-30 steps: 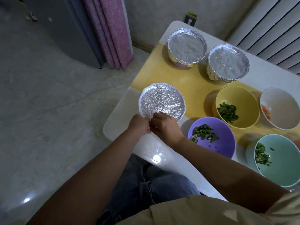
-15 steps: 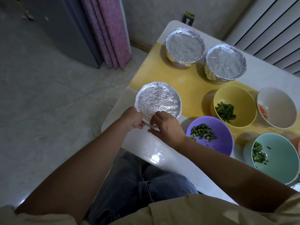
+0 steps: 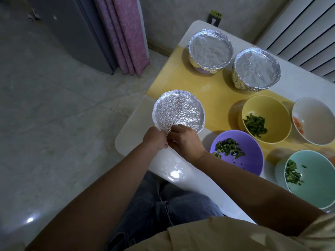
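Observation:
A bowl covered with crinkled foil point(image 3: 178, 112) sits at the near left corner of the white table point(image 3: 130, 134). Both my hands work at its near rim. My left hand point(image 3: 155, 139) pinches the foil edge on the left side. My right hand point(image 3: 184, 140) pinches the foil edge just beside it, fingers curled over the rim. The bowl under the foil is hidden.
Two more foil-covered bowls point(image 3: 210, 49) point(image 3: 256, 68) stand at the back on a yellow mat point(image 3: 213, 100). To the right are a yellow bowl point(image 3: 266, 118), a purple bowl point(image 3: 237, 151), a teal bowl point(image 3: 311, 180) with chopped greens and a white bowl point(image 3: 313, 120). Floor drops off left of the table.
My hands stay at the bowl's near rim, shifting slightly along the foil edge and closing together. The bowl has barely moved.

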The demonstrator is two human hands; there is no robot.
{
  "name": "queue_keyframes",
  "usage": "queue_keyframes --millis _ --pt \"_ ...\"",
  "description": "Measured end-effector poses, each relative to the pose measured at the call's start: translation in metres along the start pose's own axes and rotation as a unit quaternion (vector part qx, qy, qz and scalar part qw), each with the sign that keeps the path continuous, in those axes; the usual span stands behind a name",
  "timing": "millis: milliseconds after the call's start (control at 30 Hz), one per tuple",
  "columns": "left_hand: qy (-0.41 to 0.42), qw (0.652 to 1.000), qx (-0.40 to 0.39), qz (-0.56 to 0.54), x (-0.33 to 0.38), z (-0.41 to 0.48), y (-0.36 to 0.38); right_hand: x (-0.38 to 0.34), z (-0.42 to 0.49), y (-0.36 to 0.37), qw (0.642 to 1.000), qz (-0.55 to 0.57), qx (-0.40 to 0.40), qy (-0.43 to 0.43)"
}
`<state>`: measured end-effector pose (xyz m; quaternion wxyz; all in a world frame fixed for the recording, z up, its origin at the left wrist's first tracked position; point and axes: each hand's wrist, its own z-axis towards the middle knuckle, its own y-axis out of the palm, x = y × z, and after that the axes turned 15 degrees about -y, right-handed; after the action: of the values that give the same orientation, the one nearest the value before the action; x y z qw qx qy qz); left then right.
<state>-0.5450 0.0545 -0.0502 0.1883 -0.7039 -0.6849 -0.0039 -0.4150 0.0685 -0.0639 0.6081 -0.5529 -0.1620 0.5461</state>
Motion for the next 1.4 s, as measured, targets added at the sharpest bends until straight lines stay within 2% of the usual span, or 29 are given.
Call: queue_keyframes --millis 233,600,833,1100,1233,1333,1400 --pt "-0.024 1.000 -0.013 0.013 0.002 -0.007 -0.009 0.003 -0.001 0.002 1.000 0.013 -0.015 0.014" --pt "0.020 0.998 -0.022 0.062 0.009 -0.013 -0.010 0.001 -0.001 0.004 1.000 0.005 0.010 0.028" --pt "0.048 0.997 -0.015 0.052 0.013 -0.004 -0.024 0.005 -0.006 -0.006 0.998 0.006 -0.029 0.049" --pt "0.068 0.996 0.003 0.052 0.011 -0.001 -0.031 0.003 -0.003 -0.002 0.999 -0.013 -0.018 0.029" --pt "0.082 0.993 0.072 0.038 0.006 0.002 -0.030 0.002 0.003 0.004 1.000 -0.020 -0.004 0.006" --pt "0.031 0.998 0.052 0.011 0.000 0.000 -0.021 0.002 0.005 0.009 1.000 -0.025 -0.001 0.011" --pt "0.045 0.997 0.054 0.010 -0.005 0.004 -0.014 0.002 0.006 0.012 1.000 -0.027 -0.001 0.008"
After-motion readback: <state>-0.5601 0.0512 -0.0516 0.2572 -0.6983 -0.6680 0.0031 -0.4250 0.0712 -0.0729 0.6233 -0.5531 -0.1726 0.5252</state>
